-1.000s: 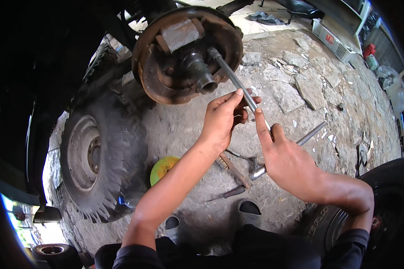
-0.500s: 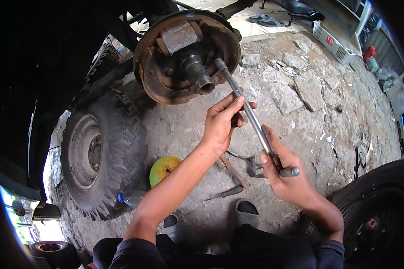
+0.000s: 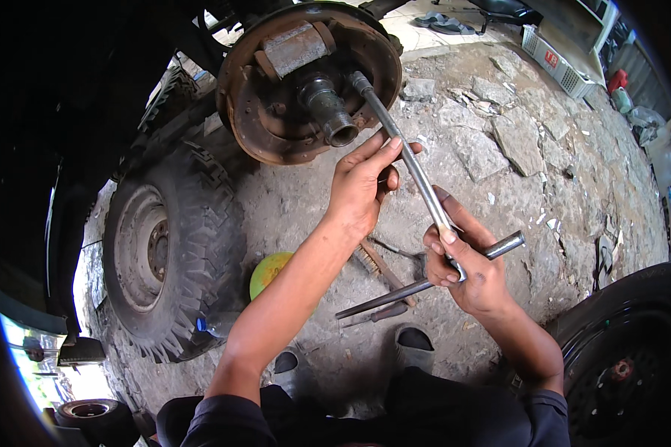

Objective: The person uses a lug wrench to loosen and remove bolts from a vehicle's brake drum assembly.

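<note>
My left hand (image 3: 358, 190) grips the middle of a long steel wrench shaft (image 3: 417, 175). My right hand (image 3: 466, 276) grips the lower end where a sliding cross bar (image 3: 380, 296) passes through, running from lower left to upper right. The socket (image 3: 361, 83) on the shaft's top end is against the rusty backing plate (image 3: 246, 104), right of the greasy hollow spindle (image 3: 328, 112); whether it sits on a bolt is unclear. A wire brush (image 3: 384, 270) and a screwdriver (image 3: 388, 313) lie on the ground below, partly hidden by the bar and my left arm.
A large detached tyre (image 3: 201, 261) stands left, beside a plastic bottle (image 3: 216, 324) and a yellow-green round object (image 3: 265, 272). Another wheel (image 3: 619, 357) is at lower right. Broken stone slabs (image 3: 514, 141), a white crate (image 3: 555, 63) and sandals (image 3: 443, 24) lie farther back; the vehicle's dark underside looms upper left.
The socket has risen slightly toward the plate since half a second ago. The cross bar has swung from end-on to lying crosswise, with my right hand turned round it. My left hand moved slightly up.
</note>
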`<control>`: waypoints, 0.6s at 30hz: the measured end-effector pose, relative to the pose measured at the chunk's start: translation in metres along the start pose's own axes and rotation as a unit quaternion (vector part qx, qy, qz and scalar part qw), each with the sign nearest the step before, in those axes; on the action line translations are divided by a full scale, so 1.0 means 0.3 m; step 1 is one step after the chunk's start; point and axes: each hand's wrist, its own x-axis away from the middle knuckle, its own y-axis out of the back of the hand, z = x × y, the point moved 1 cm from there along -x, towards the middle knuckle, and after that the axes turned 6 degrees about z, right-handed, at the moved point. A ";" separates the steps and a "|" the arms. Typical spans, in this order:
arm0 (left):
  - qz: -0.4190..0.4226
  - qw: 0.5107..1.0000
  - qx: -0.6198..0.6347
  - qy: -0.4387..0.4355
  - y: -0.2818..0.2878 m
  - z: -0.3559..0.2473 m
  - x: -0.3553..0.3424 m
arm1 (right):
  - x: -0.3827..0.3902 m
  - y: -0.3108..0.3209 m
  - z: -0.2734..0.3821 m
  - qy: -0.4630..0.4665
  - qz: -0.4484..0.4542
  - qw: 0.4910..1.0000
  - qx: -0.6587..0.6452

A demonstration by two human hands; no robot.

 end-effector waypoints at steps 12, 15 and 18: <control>-0.006 0.996 -0.088 -0.004 0.012 -0.044 0.018 | -0.006 -0.029 -0.017 -0.009 0.015 0.997 -0.082; 0.000 0.998 -0.059 0.006 0.029 -0.047 0.018 | -0.006 -0.071 0.000 -0.010 -0.001 1.000 0.011; -0.007 0.999 -0.032 0.018 0.009 -0.051 0.022 | -0.008 -0.079 0.024 -0.007 -0.006 0.987 0.157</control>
